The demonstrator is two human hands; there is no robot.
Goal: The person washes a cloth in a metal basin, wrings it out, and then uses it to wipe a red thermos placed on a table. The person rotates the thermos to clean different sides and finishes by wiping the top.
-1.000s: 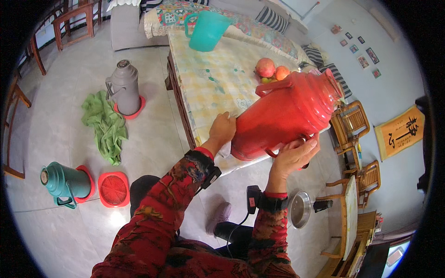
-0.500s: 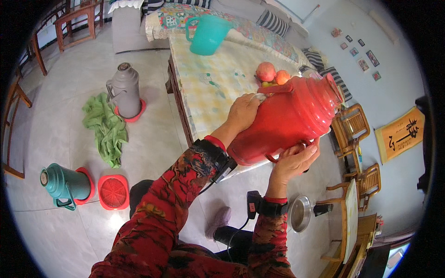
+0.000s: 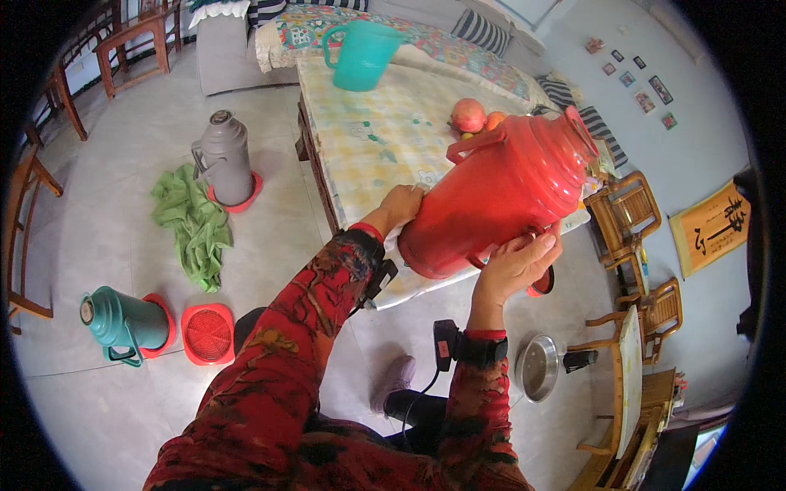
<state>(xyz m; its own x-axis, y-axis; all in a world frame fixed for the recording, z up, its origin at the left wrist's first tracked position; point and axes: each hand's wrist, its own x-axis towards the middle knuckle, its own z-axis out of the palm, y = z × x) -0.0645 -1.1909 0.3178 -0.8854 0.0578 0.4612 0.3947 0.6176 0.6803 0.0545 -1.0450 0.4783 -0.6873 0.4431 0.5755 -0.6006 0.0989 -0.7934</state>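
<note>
A glossy red thermos flask [image 3: 499,192] is tilted in the air over the table's near end, its mouth to the upper right. My right hand [image 3: 520,266] grips it by the handle on its lower side. At the flask's base, my left hand [image 3: 401,206] is closed with its fingers curled against the red wall. What looks like a white cloth [image 3: 391,241] shows just under that hand; most of it is hidden. A second red handle [image 3: 475,146] stands out from the flask's upper side, with nothing in it.
The table [image 3: 352,155] bears a turquoise jug [image 3: 366,56] and fruit [image 3: 468,115]. On the floor at left are a grey thermos [image 3: 225,155], a green cloth [image 3: 192,221], a teal thermos [image 3: 131,319] and a red base [image 3: 207,334]. A metal basin [image 3: 538,368] lies at right, near wooden chairs [image 3: 626,213].
My left hand has slid from the flask's upper side down to its base. The flask has risen slightly, and my right hand still holds its handle.
</note>
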